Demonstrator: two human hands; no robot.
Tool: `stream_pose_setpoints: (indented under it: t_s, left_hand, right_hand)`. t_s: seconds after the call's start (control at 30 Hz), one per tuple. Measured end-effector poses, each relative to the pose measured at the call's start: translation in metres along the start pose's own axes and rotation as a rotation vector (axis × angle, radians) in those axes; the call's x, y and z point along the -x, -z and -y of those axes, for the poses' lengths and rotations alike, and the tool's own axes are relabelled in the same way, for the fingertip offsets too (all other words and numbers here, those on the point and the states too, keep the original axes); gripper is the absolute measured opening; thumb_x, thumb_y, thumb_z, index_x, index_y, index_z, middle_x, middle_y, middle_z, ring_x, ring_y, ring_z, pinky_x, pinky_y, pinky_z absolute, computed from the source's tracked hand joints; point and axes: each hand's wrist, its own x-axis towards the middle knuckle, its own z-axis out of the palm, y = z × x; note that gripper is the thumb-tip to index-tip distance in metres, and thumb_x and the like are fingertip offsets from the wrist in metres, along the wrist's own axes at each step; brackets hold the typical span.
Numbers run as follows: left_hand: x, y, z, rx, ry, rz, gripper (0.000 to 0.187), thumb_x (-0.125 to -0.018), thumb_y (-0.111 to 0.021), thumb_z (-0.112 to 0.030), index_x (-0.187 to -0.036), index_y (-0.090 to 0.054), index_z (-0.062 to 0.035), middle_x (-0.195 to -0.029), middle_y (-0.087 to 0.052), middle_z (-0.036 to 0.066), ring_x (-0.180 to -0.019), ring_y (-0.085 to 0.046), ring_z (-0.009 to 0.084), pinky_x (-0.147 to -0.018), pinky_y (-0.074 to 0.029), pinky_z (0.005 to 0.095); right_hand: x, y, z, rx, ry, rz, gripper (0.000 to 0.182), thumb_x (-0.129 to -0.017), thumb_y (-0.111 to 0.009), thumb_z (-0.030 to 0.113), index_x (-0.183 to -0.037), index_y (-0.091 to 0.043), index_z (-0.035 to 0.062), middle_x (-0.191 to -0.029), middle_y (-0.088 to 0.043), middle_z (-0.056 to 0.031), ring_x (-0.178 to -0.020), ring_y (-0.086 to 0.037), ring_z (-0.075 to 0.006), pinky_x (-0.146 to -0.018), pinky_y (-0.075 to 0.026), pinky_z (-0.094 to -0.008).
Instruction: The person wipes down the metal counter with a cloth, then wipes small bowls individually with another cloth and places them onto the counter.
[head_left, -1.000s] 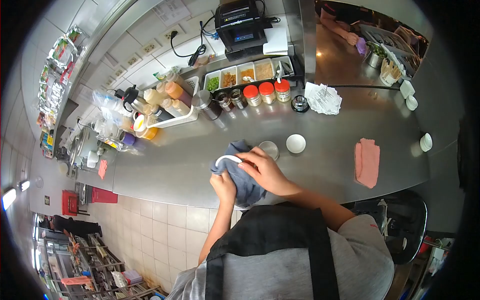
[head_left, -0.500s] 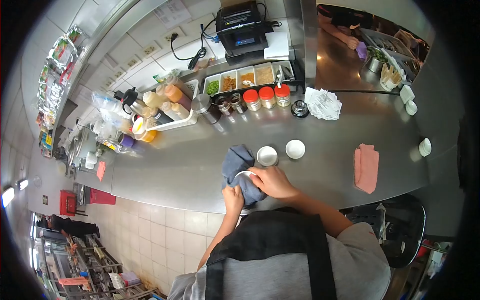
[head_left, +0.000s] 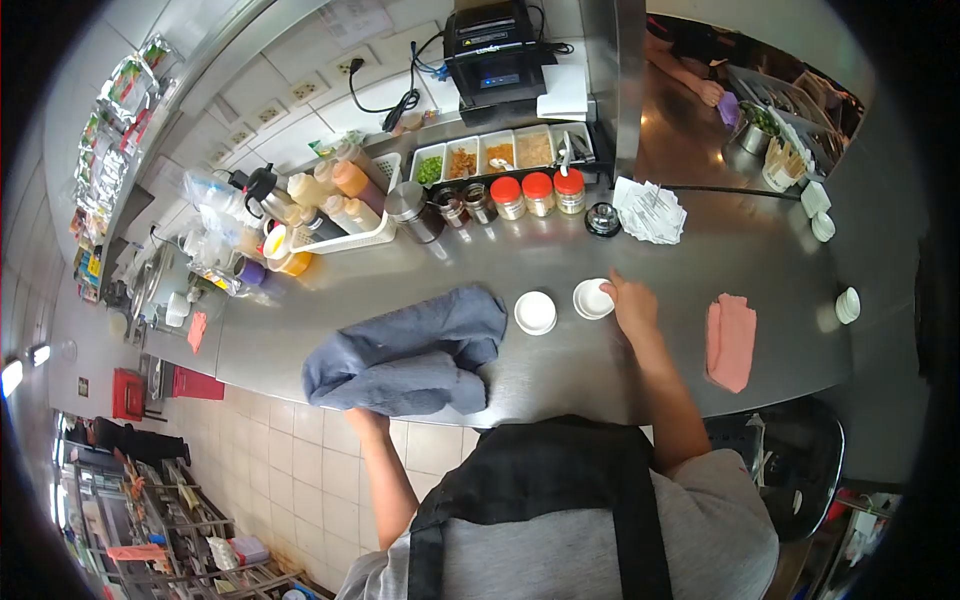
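Note:
My left hand (head_left: 368, 422) is at the counter's front edge, holding a blue-grey cloth (head_left: 400, 345) from below; its fingers are mostly hidden under the fabric. The cloth lies spread over the counter, partly past the edge. My right hand (head_left: 633, 308) closes on the right rim of a small white bowl (head_left: 590, 300). Just left of that bowl stands another white bowl (head_left: 535, 313), between it and the cloth, touched by neither hand.
A folded pink cloth (head_left: 731, 343) lies at right. Along the back are red-lidded jars (head_left: 540, 195), a bell (head_left: 602, 220), paper slips (head_left: 650, 210), a topping tray (head_left: 500, 150), a bottle basket (head_left: 345, 240) and a printer (head_left: 490, 60). Another person's hand (head_left: 709, 93) shows behind the partition.
The bowl held in the bunched cloth has left it. My left hand has moved left, spreading the cloth out. My right hand has gone right and up to the right-hand bowl.

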Motion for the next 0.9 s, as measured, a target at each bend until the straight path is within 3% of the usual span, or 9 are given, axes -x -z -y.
stream_pose_setpoints:
  t_s: [0.07,0.23,0.27,0.43,0.63,0.77,0.8,0.83,0.9]
  left_hand:
    - [0.002,-0.019,-0.024,0.172,0.038,0.005,0.056,-0.097,-0.05,-0.043,-0.131,-0.044,0.0011,-0.124,-0.056,0.017,-0.113,-0.057,0.0311,-0.096,-0.049,0.0444]
    - [0.016,-0.044,0.007,0.268,0.278,0.154,0.056,-0.097,-0.051,-0.044,-0.132,-0.044,-0.0008,-0.126,-0.056,0.016,-0.114,-0.057,0.0303,-0.099,-0.048,0.044]
    - [0.026,-0.054,0.012,0.147,0.29,0.231,0.064,-0.097,-0.044,-0.053,-0.136,-0.039,-0.0024,-0.13,-0.054,0.017,-0.119,-0.053,0.032,-0.101,-0.045,0.047]
    - [0.05,-0.094,0.046,0.244,0.546,0.205,0.066,-0.096,-0.044,-0.055,-0.139,-0.038,-0.0043,-0.133,-0.052,0.016,-0.119,-0.054,0.0314,-0.1,-0.046,0.0468]
    - [0.062,-0.102,0.059,0.121,0.618,0.301,0.062,-0.099,-0.042,-0.05,-0.14,-0.037,-0.003,-0.133,-0.051,0.014,-0.12,-0.053,0.0285,-0.1,-0.045,0.0407]
    - [0.063,-0.116,0.056,-0.07,0.424,0.402,0.053,-0.097,-0.053,-0.025,-0.14,-0.036,-0.0005,-0.127,-0.052,0.01,-0.114,-0.052,0.0192,-0.097,-0.045,0.0328]
    - [0.056,-0.123,0.048,-0.139,0.435,0.464,0.054,-0.091,-0.058,-0.008,-0.14,-0.036,0.0001,-0.126,-0.051,0.009,-0.113,-0.05,0.0154,-0.094,-0.045,0.0307]
    - [0.062,-0.136,0.043,-0.21,0.17,0.446,0.049,-0.087,-0.061,0.0,-0.133,-0.044,0.0007,-0.117,-0.058,0.007,-0.104,-0.055,0.0136,-0.087,-0.048,0.0291]
    - [0.054,-0.142,0.032,-0.191,0.233,0.394,0.033,-0.085,-0.061,0.004,-0.118,-0.055,0.0011,-0.101,-0.064,0.004,-0.089,-0.059,0.0109,-0.079,-0.051,0.0269]
  right_hand:
    - [0.0,0.023,0.03,0.14,-0.202,0.185,0.032,-0.09,-0.06,0.039,-0.103,-0.064,0.0104,-0.075,-0.068,-0.013,-0.073,-0.067,-0.036,-0.063,-0.052,-0.0461]
    - [0.009,-0.002,0.075,-0.108,0.185,0.094,0.03,-0.086,-0.066,0.032,-0.101,-0.059,0.0071,-0.092,-0.067,-0.0132,-0.081,-0.067,-0.0332,-0.068,-0.053,-0.043]
    - [0.01,-0.012,0.078,-0.164,0.286,0.087,0.028,-0.085,-0.067,0.03,-0.098,-0.059,0.0061,-0.095,-0.065,-0.0137,-0.083,-0.066,-0.0327,-0.068,-0.053,-0.0423]
    - [0.012,-0.037,0.088,-0.195,0.233,0.125,0.02,-0.082,-0.069,0.017,-0.092,-0.057,0.0051,-0.092,-0.063,-0.0132,-0.083,-0.065,-0.033,-0.069,-0.052,-0.0434]
    - [0.014,-0.02,0.094,-0.362,0.214,0.053,0.012,-0.083,-0.065,0.009,-0.09,-0.057,0.0033,-0.087,-0.064,-0.0156,-0.075,-0.065,-0.0353,-0.065,-0.052,-0.0436]
    - [0.032,0.022,0.119,-0.823,0.283,0.293,0.01,-0.083,-0.066,0.008,-0.088,-0.06,0.0008,-0.079,-0.066,-0.0174,-0.069,-0.066,-0.0327,-0.061,-0.051,-0.0394]
    - [0.041,0.022,0.129,-0.969,0.288,0.367,0.012,-0.084,-0.069,0.01,-0.087,-0.062,0.0003,-0.075,-0.067,-0.0162,-0.066,-0.066,-0.0264,-0.06,-0.05,-0.0362]
    - [0.049,0.015,0.137,-1.073,0.327,0.427,0.011,-0.085,-0.068,0.009,-0.09,-0.064,-0.0001,-0.076,-0.067,-0.0134,-0.064,-0.065,-0.0196,-0.059,-0.05,-0.0333]
    - [0.055,0.043,0.151,-0.963,0.347,0.433,0.012,-0.093,-0.061,0.009,-0.096,-0.066,-0.0016,-0.071,-0.063,-0.0038,-0.064,-0.059,-0.008,-0.058,-0.047,-0.0237]
